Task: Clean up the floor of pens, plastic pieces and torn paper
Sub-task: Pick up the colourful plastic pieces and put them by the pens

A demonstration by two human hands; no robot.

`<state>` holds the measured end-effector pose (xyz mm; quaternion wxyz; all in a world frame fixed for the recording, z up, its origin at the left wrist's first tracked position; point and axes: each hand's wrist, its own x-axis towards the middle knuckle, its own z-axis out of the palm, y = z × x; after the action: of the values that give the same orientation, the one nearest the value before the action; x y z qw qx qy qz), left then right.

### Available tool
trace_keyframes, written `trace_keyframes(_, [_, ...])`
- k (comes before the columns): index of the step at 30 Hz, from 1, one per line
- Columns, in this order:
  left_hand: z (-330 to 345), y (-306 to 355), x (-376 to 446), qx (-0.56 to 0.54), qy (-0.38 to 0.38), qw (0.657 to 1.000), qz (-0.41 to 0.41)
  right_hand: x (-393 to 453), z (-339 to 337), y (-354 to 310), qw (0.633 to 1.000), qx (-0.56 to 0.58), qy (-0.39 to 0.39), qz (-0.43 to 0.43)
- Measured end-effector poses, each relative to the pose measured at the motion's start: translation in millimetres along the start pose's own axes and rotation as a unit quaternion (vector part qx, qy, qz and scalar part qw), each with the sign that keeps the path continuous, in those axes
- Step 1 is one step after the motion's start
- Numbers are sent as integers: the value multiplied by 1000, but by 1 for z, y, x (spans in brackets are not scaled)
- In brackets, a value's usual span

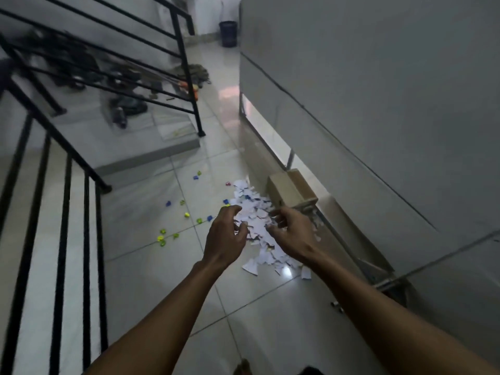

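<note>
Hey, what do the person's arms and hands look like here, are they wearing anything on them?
Both arms are bare as far up as the head view shows: no sleeves reach the forearms. The left hand and the right hand wear no gloves, and no watch, bracelet or ring can be made out, though the picture is dim and slightly blurred.

left hand (226, 236) and right hand (290, 234) mid-frame, fingers loosely curled, empty, over torn paper (259, 228) | plastic pieces (173, 226) scattered left of centre | box (290, 190) beside paper | bin (228, 33) top centre
</note>
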<state>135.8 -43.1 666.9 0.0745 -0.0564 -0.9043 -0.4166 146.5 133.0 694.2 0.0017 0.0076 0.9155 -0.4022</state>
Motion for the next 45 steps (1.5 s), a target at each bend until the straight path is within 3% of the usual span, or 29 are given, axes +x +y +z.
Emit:
trace_keyframes(16, [-68, -151, 122, 18, 6, 992, -126, 186, 139, -51, 992, -37, -111, 40])
trace_keyframes(28, [-57, -273, 318, 21, -52, 976, -211, 386, 247, -29, 966, -56, -203, 148])
trace_keyframes(39, [-40, -390, 373, 8, -120, 948, -295, 464, 337, -17, 942, -57, -250, 215])
trace_keyframes(45, [0, -484, 379, 23, -178, 931, -318, 495, 423, 27, 937, -54, -251, 238])
